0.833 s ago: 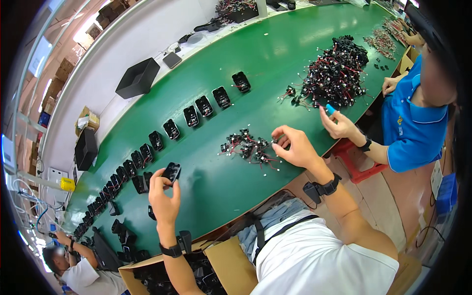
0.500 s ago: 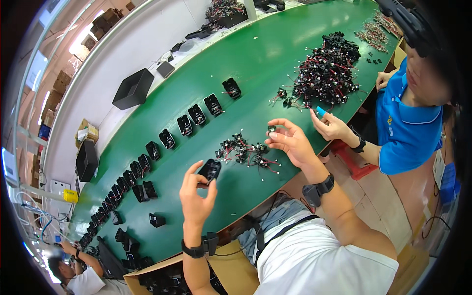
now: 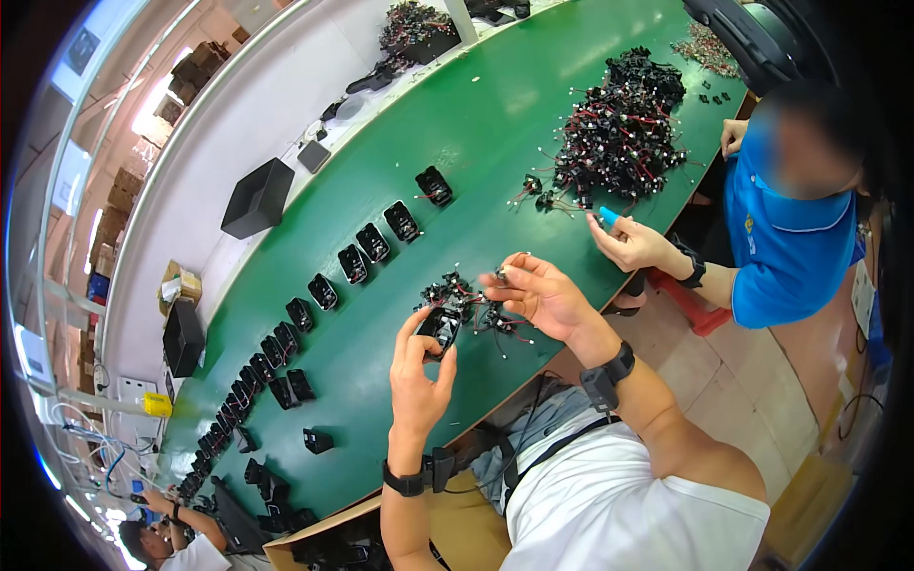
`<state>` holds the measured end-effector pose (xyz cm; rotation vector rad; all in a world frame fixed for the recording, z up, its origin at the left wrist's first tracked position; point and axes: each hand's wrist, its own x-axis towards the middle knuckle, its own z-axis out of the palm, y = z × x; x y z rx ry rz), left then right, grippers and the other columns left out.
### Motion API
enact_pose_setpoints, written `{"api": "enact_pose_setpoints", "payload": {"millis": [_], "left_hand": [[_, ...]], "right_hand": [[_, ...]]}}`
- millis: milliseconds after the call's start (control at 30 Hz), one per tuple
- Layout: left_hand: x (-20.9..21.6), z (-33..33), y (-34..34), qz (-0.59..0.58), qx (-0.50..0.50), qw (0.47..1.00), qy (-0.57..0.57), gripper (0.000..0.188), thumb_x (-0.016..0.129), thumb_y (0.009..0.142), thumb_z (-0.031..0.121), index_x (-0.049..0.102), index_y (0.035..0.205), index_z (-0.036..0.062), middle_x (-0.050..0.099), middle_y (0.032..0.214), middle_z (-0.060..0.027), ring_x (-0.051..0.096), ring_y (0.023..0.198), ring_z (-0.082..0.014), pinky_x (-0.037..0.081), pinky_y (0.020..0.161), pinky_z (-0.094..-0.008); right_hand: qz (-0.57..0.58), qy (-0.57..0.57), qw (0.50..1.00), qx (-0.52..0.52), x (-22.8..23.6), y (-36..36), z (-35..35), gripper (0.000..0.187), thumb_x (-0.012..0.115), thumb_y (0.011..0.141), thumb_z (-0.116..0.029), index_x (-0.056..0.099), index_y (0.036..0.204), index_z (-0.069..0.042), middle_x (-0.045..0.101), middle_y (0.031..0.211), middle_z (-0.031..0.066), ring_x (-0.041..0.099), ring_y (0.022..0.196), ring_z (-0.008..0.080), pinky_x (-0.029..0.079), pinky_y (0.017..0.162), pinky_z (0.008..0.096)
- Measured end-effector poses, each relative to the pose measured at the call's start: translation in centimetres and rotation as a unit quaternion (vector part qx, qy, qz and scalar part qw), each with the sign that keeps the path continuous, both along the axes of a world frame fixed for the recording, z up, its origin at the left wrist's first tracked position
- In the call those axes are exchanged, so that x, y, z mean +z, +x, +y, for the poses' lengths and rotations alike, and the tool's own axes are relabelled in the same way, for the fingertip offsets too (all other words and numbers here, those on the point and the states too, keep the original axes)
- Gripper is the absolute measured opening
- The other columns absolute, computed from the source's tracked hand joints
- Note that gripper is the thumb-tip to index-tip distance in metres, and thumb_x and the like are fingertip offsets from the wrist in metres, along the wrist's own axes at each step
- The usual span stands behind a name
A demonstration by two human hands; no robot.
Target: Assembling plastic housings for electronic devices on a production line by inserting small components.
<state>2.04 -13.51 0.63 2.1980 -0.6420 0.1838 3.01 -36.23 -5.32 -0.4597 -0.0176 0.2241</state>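
A black plastic housing, its hollow inside turned up, is gripped by the fingers and thumb of my left hand. Just to its upper right, my right hand pinches a small part, partly hidden by the fingers; its kind is too small to make out. The part and the housing are apart. Beneath and beyond both hands, a small heap of black parts with wires lies on the green table.
Housings line up in a long row to the left. A large pile of wired parts sits far right, beside a co-worker in a blue shirt. Black bins stand along the back; a cardboard box is at the near edge.
My left hand has moved right with the housing and turned its hollow side into view. My right hand has shifted left and slightly down, bringing the small part closer to the housing.
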Motion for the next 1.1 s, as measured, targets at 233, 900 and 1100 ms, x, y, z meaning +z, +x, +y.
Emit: {"api": "enact_pose_setpoints", "payload": {"millis": [233,900,1100], "left_hand": [[0.8,-0.7,0.2,0.020,-0.010,0.998,-0.057,0.030,0.070,0.078,0.000,0.049,0.098,0.0014,0.056,0.128,-0.0225,0.064,0.099,-0.0261,0.051,0.082,-0.0327],[-0.8,0.6,2.0,0.324,-0.128,0.859,-0.375,0.042,0.072,0.084,0.013,0.049,0.117,-0.0011,0.065,0.103,-0.0096,0.062,0.089,-0.0145,0.050,0.077,-0.0276],[-0.8,0.5,2.0,0.372,-0.144,0.821,-0.409,0.043,0.072,0.084,0.017,0.049,0.115,-0.0009,0.065,0.101,-0.0087,0.061,0.087,-0.0138,0.048,0.075,-0.0281]], "right_hand": [[-0.047,-0.091,0.985,-0.136,-1.1,0.2,1.0,0.013,0.067,0.089,-0.010,0.067,0.099,-0.002,0.056,0.124,0.0080,0.055,0.102,0.0104,0.045,0.088,0.0263],[-0.234,-0.224,0.941,-0.096,1.0,-0.4,3.2,0.010,0.072,0.082,-0.008,0.074,0.090,-0.002,0.052,0.133,0.0128,0.049,0.119,0.0208,0.040,0.100,0.0344],[-0.266,-0.236,0.929,-0.107,1.1,-0.1,3.4,0.009,0.074,0.080,-0.009,0.073,0.087,-0.004,0.056,0.128,0.0100,0.051,0.117,0.0209,0.040,0.099,0.0349]]}}
